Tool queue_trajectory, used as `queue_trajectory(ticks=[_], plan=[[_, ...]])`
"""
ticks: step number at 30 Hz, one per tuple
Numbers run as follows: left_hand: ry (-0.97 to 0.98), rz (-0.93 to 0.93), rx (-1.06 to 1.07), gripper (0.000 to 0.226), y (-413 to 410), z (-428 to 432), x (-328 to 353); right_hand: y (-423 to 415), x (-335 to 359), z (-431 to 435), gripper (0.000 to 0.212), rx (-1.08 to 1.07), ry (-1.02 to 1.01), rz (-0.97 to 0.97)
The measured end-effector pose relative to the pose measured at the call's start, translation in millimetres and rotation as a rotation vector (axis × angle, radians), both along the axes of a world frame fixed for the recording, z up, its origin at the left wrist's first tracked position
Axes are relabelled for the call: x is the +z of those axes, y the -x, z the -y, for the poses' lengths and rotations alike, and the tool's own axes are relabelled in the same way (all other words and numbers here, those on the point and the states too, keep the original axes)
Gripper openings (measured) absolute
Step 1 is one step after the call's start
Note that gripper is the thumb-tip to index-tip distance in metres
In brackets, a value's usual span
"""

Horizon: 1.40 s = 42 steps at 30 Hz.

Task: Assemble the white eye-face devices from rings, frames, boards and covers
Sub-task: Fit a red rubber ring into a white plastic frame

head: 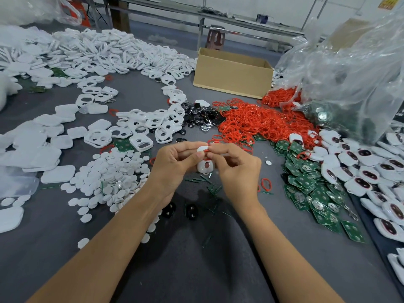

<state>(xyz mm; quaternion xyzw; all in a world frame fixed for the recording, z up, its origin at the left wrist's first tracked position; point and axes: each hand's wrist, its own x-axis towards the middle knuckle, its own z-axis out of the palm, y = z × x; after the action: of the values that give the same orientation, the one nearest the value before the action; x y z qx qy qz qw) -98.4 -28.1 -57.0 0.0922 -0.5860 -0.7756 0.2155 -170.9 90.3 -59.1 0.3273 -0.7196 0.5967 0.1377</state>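
Note:
Above the middle of the grey table, my left hand (175,165) and my right hand (235,167) hold one white frame (205,166) with eye holes between them. A red ring (207,150) lies along the frame's top edge, pinched by fingertips of both hands. Loose red rings (251,123) are heaped behind the hands. White frames (150,123) lie to the back left, green boards (306,182) to the right, and white covers (52,132) at the left.
A pile of white round discs (113,173) sits left of my left wrist. Finished white eye-face devices (360,169) line the right edge. A cardboard box (231,73) stands at the back, beside a clear plastic bag (349,73). Black pieces (203,119) lie mid-table.

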Motion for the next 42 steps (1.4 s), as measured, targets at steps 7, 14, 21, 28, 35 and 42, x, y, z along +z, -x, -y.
queue_trajectory(ticks=[7, 14, 21, 28, 35, 42], plan=[[-0.079, 0.005, 0.039, 0.019, -0.9, 2.7, -3.5, 2.6, -5.2, 3.1, 0.020, 0.121, -0.036, 0.057], [-0.084, 0.015, -0.016, 0.024, -2.9, 2.2, -2.6, 7.4, -5.4, 2.1, 0.021, 0.172, -0.046, 0.120], [-0.066, 0.023, 0.028, 0.019, -1.2, 1.4, -0.4, 6.1, -7.0, 4.7, 0.015, 0.143, -0.084, -0.115], [-0.071, 0.048, 0.113, 0.016, -2.0, 1.4, 1.1, 3.9, -12.0, 7.1, 0.021, 0.097, -0.114, -0.222], [0.142, 0.071, 0.140, 0.019, -1.2, 0.0, 2.9, 7.5, 0.0, 1.8, 0.028, 0.239, 0.050, 0.443], [0.356, 0.053, 0.150, 0.024, -2.7, -2.1, 2.2, 6.7, 3.9, -2.1, 0.016, 0.290, 0.025, 0.566]])
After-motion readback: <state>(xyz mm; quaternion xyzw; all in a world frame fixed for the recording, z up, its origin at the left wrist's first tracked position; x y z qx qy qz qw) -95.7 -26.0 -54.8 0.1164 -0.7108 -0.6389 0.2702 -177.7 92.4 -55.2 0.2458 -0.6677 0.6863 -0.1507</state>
